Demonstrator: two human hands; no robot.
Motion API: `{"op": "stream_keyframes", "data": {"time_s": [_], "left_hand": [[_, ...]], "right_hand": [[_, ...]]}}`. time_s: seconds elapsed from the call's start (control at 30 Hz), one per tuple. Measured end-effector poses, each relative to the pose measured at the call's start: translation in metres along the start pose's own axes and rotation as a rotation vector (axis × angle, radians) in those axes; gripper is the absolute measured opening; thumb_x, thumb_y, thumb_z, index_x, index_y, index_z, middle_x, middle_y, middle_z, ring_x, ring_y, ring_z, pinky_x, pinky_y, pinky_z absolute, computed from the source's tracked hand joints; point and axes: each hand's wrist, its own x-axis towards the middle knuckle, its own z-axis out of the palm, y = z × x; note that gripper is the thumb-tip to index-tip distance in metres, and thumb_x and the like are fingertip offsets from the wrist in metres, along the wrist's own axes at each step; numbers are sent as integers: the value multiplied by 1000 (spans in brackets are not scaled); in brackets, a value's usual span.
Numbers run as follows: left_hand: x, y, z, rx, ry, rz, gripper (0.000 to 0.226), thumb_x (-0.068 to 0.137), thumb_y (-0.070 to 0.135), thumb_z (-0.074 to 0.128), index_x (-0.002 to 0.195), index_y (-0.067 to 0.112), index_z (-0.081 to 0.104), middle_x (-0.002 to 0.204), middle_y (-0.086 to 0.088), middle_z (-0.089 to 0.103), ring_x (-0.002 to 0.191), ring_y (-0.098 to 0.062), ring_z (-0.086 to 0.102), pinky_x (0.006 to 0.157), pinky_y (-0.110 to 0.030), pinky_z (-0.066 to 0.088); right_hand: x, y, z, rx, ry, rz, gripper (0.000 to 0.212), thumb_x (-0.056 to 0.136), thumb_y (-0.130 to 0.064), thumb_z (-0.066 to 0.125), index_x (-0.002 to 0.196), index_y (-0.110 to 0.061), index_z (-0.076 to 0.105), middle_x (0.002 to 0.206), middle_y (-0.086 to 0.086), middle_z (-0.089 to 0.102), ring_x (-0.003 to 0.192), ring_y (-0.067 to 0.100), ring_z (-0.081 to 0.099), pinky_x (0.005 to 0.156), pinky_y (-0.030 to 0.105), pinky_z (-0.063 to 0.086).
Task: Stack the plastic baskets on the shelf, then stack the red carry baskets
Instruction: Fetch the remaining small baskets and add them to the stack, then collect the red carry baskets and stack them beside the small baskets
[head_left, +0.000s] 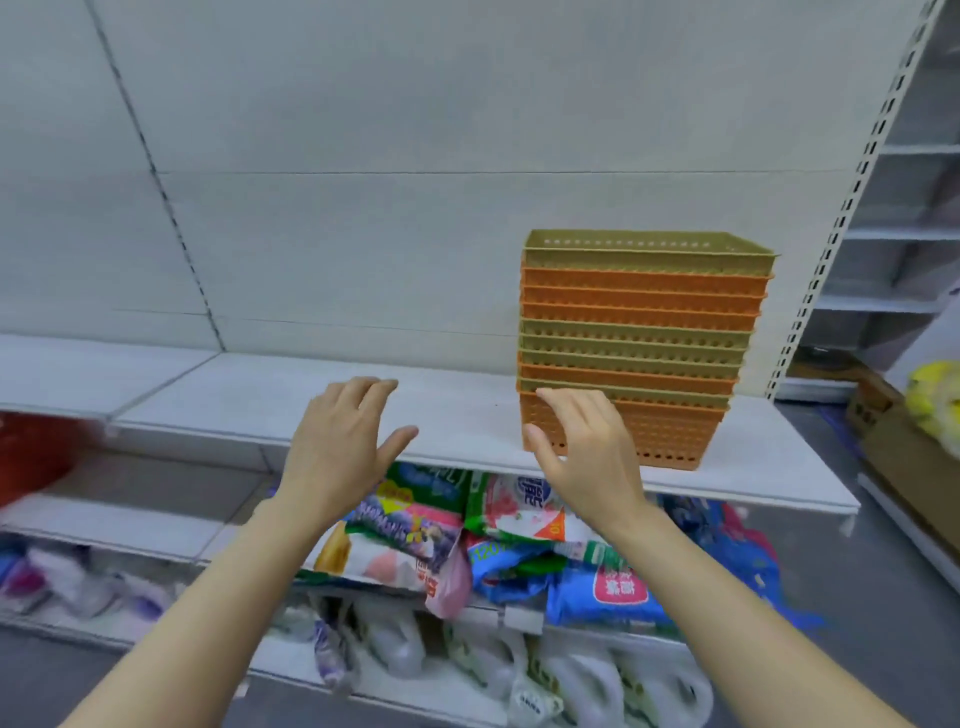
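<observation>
I see the stack of plastic baskets (634, 343) standing on the white shelf (311, 400), toward its right end, against the back panel. The baskets nest one inside another, orange and olive-green in bands, an olive one on top; I cannot see anything inside the top one. The stack stands upright, leaning slightly, and each basket's long side runs along the shelf, left to right.

My right hand (582, 447) is at the stack's lower left corner, fingers loosely bent and spread; the fingertips look to touch the bottom orange basket, gripping nothing. My left hand (343, 436) hovers wide and relaxed over the shelf, well left of the stack, holding nothing.

Below the shelf lie detergent bags (467, 525) in green, blue and white; their printing is too blurred to read. White jugs (571, 675) stand lower down. A cardboard box (893, 447) sits at far right.
</observation>
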Motion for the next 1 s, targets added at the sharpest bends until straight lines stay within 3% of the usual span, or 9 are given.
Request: {"op": "stream_keyframes", "data": {"time_s": [0.1, 0.23, 0.37, 0.57, 0.73, 0.83, 1.0], "left_hand": [[-45, -17, 5, 37, -42, -57, 65, 87, 54, 44, 120, 3, 67, 111, -14, 69, 96, -38, 65, 81, -45, 54], [-115, -37, 14, 47, -104, -159, 62, 86, 51, 46, 117, 2, 68, 102, -15, 69, 84, -39, 64, 72, -45, 56], [-188, -65, 17, 80, -162, -272, 46, 86, 39, 70, 116, 4, 66, 99, -14, 67, 86, -39, 63, 73, -46, 55], [-286, -119, 9, 146, -246, -414, 59, 87, 50, 43, 114, 4, 67, 95, -12, 66, 82, -38, 62, 70, -43, 54], [-343, -179, -5, 186, -311, -541, 45, 85, 35, 75, 118, 5, 68, 103, -12, 68, 86, -37, 63, 69, -43, 53], [-372, -219, -14, 182, -336, -598, 47, 83, 32, 78, 120, 5, 67, 104, -11, 68, 88, -36, 63, 72, -44, 54], [-420, -287, -21, 205, -359, -637, 46, 82, 32, 79, 118, 5, 68, 103, -10, 69, 85, -34, 64, 71, -44, 54]], "right_hand": [[-29, -19, 23, 62, -63, 3, 38, 89, -34, 55, 113, -7, 65, 105, 6, 67, 97, 26, 59, 86, 35, 46], [-75, -50, 53, 136, -169, 13, 38, 87, -34, 51, 110, -7, 66, 103, 7, 68, 96, 27, 61, 87, 31, 44], [-116, -88, 82, 176, -256, -31, 27, 83, -26, 59, 104, -10, 65, 97, 6, 67, 88, 27, 59, 81, 33, 45], [-148, -166, 126, 250, -473, -90, 33, 84, -31, 53, 108, -12, 64, 101, 4, 66, 94, 27, 60, 84, 37, 48], [-153, -251, 170, 299, -545, -102, 32, 83, -31, 52, 103, -11, 67, 95, 4, 68, 89, 29, 63, 77, 38, 53], [-156, -303, 202, 311, -570, -125, 27, 79, -26, 59, 100, -10, 67, 91, 5, 67, 84, 29, 62, 73, 38, 53], [-166, -386, 255, 317, -608, -168, 26, 84, -31, 51, 96, -12, 64, 89, 4, 65, 85, 29, 60, 76, 41, 51]]}}
